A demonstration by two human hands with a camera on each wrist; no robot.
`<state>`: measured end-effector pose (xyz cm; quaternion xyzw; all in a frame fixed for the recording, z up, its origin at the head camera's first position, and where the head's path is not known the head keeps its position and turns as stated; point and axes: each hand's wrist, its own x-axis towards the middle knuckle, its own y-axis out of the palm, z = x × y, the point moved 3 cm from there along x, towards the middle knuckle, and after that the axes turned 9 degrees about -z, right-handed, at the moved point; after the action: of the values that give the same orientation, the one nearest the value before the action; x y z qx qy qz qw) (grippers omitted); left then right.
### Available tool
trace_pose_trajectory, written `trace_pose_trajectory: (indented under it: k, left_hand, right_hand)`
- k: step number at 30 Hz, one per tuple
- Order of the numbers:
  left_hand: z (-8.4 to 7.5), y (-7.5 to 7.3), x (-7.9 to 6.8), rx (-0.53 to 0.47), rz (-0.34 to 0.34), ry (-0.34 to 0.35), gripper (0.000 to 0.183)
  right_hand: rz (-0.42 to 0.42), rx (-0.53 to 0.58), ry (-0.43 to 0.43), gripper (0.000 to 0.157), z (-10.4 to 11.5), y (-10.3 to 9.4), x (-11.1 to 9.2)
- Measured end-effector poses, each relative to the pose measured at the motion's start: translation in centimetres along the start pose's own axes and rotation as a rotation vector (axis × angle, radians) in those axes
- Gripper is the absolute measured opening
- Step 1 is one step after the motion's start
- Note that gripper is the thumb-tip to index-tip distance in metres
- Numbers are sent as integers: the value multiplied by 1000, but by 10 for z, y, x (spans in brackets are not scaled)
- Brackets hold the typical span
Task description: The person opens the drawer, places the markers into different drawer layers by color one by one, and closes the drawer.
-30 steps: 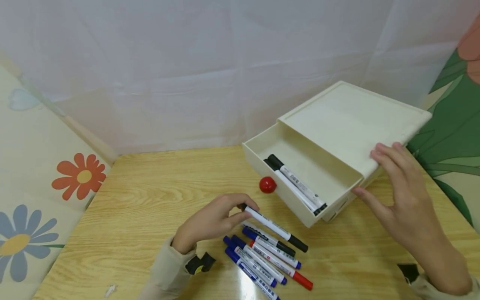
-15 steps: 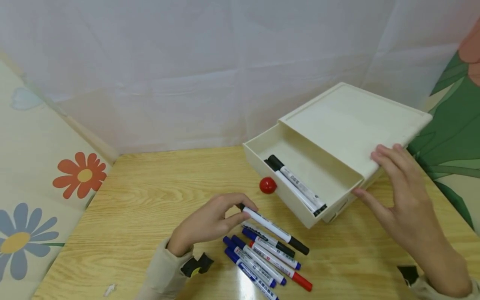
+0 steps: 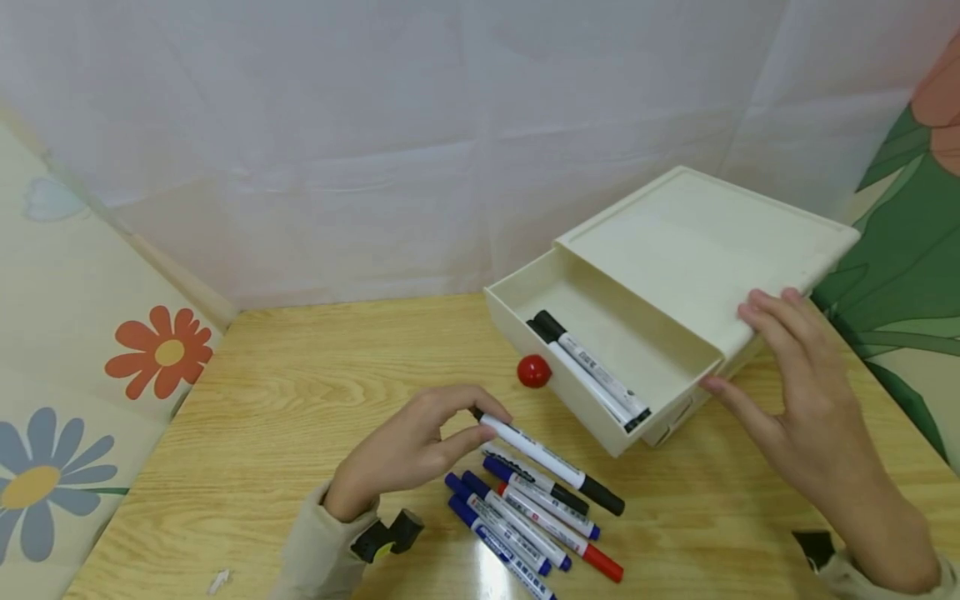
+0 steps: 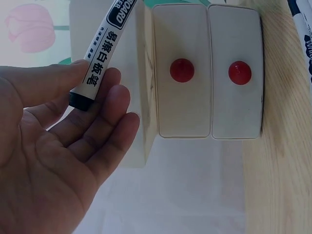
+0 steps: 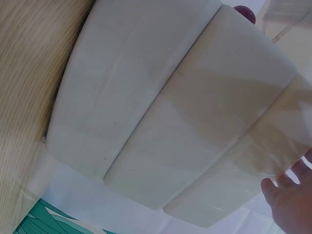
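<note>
A black-capped whiteboard marker (image 3: 546, 457) was pinched by its uncapped-looking rear end between the thumb and fingertips of the left hand (image 3: 408, 450), the fingers being curled round that end. In the left wrist view the marker (image 4: 100, 53) was seen to lie across the fingertips (image 4: 114, 85), its barrel running away from the palm. Most of the marker's length was stretched out beyond the grip toward the right, its black cap pointing at the table (image 3: 300, 375) just in front of the open drawer (image 3: 600, 367). It was held just above a cluster of loose markers (image 3: 525, 521) with blue, black and red caps. The right hand (image 3: 802, 392) was laid against the near corner of the cream drawer box (image 3: 705, 242), its fingers straight and spread, the thumb at the box's front. Two black-capped markers (image 3: 588, 375) were seen lying inside the drawer, whose red knob (image 3: 534, 371) was near the left hand.
</note>
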<state>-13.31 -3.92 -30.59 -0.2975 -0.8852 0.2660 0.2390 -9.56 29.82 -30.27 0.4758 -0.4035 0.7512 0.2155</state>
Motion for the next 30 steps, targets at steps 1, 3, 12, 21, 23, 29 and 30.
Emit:
trace_pose_trajectory:
  k: [1,3,12,21,23,29,30]
  left_hand:
    - [-1,-1,0,-2,-2,6,16]
    - [-2,-2,0,-9,-7,20,16]
    - [-14,-15,3,-45,-42,62,16]
    - [-27,-30,12,-99,-91,189,17]
    - [-29,-33,14,-113,-106,224,19]
    - [-35,-40,22,-120,-134,283,20]
    - [-36,-41,24,-119,-137,290,20]
  right_hand:
    - [-1,2,-1,87,0,0,0]
    - [-5,6,-4,86,0,0,0]
    - [-10,12,-14,86,0,1,0]
    - [-11,11,-11,86,1,0,0]
    - [-10,9,-11,86,1,0,0]
    - [0,2,3,86,0,0,0]
    - [1,2,4,86,0,0,0]
